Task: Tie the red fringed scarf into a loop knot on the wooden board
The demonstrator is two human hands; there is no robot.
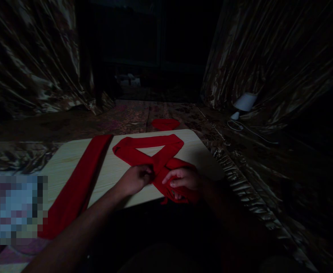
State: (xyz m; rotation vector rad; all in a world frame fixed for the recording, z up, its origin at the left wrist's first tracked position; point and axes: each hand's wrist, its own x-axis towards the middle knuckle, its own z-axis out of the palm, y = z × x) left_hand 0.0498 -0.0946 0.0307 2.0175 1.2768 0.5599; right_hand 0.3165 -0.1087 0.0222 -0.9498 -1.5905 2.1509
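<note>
A long red scarf-like cloth (149, 141) lies on the pale wooden tabletop (118, 172), laid in a loop whose two ends cross near my hands. At the left edge of the crossing, my left hand (136, 179) has its fingers curled and pinched on the cloth. My right hand (186, 179) rests over the bunched part on the right, its index finger and thumb stretched out a little apart. Lower fingers of that hand show among the folds, with cloth between. Dim light hides parts of both grips.
A wide red cloth band (79, 184) runs down the table's left side. More red cloth (165, 123) lies beyond the far edge. A small white lamp (245, 102) with its cord stands at right by shiny curtains (240, 49). A blurred patch covers the lower left.
</note>
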